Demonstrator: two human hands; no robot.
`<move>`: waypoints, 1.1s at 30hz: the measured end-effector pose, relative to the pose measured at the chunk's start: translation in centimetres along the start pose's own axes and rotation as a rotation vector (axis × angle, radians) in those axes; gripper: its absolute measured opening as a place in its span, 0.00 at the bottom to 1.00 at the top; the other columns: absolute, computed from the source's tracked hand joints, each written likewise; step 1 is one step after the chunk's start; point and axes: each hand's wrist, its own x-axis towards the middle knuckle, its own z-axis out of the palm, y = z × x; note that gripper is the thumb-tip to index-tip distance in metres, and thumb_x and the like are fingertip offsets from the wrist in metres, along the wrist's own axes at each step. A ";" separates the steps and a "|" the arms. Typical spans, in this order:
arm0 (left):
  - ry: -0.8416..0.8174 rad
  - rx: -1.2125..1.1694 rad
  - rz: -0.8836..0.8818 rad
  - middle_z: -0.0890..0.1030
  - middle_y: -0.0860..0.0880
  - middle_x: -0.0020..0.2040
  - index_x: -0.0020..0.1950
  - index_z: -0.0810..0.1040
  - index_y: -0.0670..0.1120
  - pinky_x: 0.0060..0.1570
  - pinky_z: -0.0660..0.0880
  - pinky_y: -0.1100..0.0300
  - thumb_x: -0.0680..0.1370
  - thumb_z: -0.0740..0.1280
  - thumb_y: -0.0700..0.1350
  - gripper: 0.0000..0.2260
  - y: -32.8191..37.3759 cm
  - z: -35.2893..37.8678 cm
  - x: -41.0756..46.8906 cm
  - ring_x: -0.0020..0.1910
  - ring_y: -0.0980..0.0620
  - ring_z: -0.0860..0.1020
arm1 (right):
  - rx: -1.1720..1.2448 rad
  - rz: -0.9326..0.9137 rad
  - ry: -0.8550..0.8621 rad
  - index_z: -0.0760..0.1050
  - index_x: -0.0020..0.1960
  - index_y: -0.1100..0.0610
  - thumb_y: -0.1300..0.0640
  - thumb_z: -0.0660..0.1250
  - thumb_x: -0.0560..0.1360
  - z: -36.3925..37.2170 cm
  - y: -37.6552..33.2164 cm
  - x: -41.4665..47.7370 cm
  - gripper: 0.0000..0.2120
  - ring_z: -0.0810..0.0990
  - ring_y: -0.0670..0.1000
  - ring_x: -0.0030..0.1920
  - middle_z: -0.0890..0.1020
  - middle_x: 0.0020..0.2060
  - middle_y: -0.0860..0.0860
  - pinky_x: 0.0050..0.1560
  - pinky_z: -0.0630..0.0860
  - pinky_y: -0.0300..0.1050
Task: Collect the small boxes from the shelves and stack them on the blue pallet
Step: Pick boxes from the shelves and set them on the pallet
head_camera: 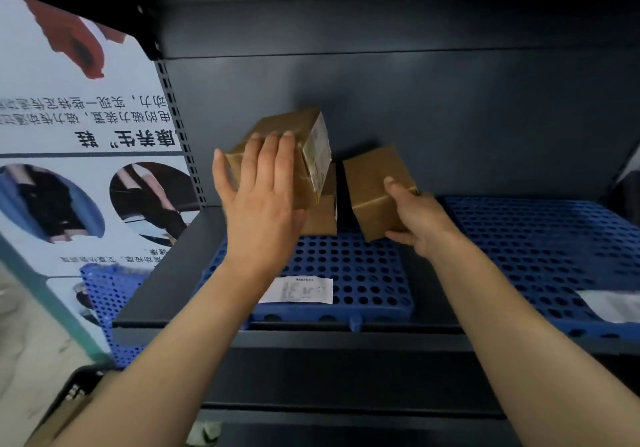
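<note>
Three small brown cardboard boxes are inside a dark shelf bay. My left hand (258,197) grips a tilted box (294,138) with a pale label on its end, held above a second box (322,216) that stands on the blue perforated pallet (349,266). My right hand (414,219) grips the third box (372,183) from its right side, thumb on top; it is tilted, its lower corner near the pallet surface.
A white paper slip (298,289) lies on the pallet's front part. A second blue pallet (540,238) lies to the right, with a white sheet (611,304) on it. A printed poster board (79,155) leans at the left. The dark shelf back wall (450,107) is close behind the boxes.
</note>
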 end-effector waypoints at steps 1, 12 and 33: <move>-0.001 0.020 0.006 0.70 0.40 0.66 0.70 0.61 0.39 0.67 0.48 0.35 0.61 0.75 0.42 0.40 0.0 0.2 0.1 0.69 0.40 0.65 | 0.007 0.008 -0.028 0.63 0.70 0.53 0.37 0.65 0.72 0.1 0.0 0.6 0.33 0.72 0.48 0.52 0.71 0.63 0.50 0.54 0.78 0.50; -0.040 0.123 -0.016 0.71 0.40 0.65 0.70 0.62 0.39 0.66 0.50 0.34 0.61 0.77 0.44 0.41 -1.0 1.4 0.7 0.68 0.40 0.66 | 0.002 0.057 -0.097 0.60 0.73 0.54 0.34 0.60 0.72 1.8 0.2 3.3 0.36 0.74 0.51 0.46 0.64 0.70 0.53 0.49 0.80 0.47; -0.145 0.104 0.015 0.67 0.41 0.69 0.72 0.57 0.42 0.68 0.43 0.36 0.65 0.75 0.40 0.40 -7.7 4.1 2.9 0.71 0.42 0.60 | -0.380 -0.078 0.206 0.63 0.70 0.59 0.44 0.62 0.76 2.6 -0.7 3.2 0.28 0.74 0.54 0.51 0.72 0.59 0.56 0.49 0.75 0.45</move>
